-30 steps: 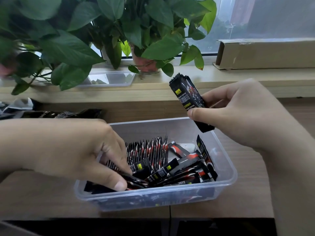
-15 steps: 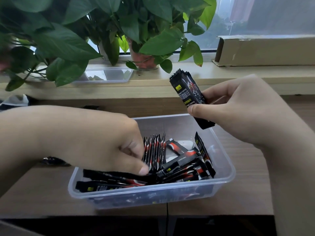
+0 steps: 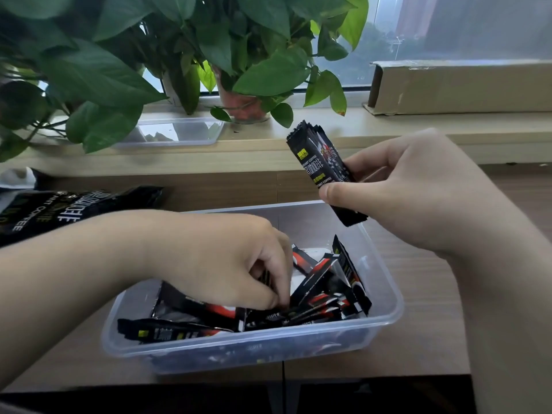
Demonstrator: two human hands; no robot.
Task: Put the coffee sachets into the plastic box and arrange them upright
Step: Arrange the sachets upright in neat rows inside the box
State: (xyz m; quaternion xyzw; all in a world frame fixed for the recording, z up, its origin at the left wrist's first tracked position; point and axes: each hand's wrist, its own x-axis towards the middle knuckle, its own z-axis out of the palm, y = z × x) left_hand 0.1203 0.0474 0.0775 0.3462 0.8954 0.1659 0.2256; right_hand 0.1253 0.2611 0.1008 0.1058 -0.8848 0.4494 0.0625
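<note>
My left hand (image 3: 227, 264) reaches down into the plastic box (image 3: 385, 321), fingers bunched together among the loose sachets (image 3: 322, 297) near the middle of the box. I cannot tell whether the fingertips actually pinch a sachet or only press on the pile, because the knuckles hide the contact. I judge the hand is placed there to sort out flat-lying pieces and turn them on edge.

My right hand (image 3: 418, 192) is clamped on a bundle of sachets (image 3: 321, 165), thumb across the front, fingers behind. The bundle is held above the far right corner of the box, tilted, clear of the rim. I judge it is held there as stock, squared and ready to go in once space is cleared.

Inside the box, most visible sachets lie flat or lean crosswise toward the near wall and the right wall; one stands steeply against the right side. Any upright row behind my left hand is hidden. The arranging is therefore not yet complete.

The box sits at the near edge of the table (image 3: 427, 339). A large coffee bag (image 3: 59, 210) lies flat near the table's far left edge, well apart from the box. A second clear tray (image 3: 176, 132) and a potted plant (image 3: 239, 55) stand on the window ledge beyond.
</note>
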